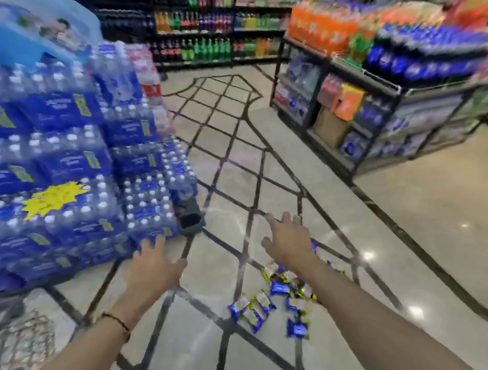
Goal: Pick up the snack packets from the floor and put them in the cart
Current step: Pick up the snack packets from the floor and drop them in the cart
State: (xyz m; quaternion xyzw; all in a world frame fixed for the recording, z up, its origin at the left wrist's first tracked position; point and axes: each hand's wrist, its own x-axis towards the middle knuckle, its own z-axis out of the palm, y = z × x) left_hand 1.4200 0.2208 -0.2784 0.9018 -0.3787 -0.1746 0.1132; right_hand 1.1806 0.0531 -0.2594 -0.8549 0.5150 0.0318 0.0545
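Snack packets point(280, 300) lie scattered in a loose heap on the polished floor point(421, 213), blue and yellow wrappers spread across the dark inlaid lines of the tiles. Both arms reach forward over them, and neither hand holds anything. The right hand point(286, 239) hangs above the far edge of the heap with its fingers spread wide, palm down, not touching a packet; a few packets show just beyond and beside its wrist. The left hand point(153, 268) is also open with fingers splayed, well to the left of the packets and near the bottom corner of a tall stack of shrink-wrapped water bottle packs point(66, 179). A thin bracelet point(116, 320) circles the left wrist. At the lower left corner a bit of wire mesh, probably the cart point(29, 340), shows in blur, apart from the heap. Across the aisle stands a black shelf unit point(364, 112) loaded with orange and dark soda bottles. Motion blur softens the whole view.
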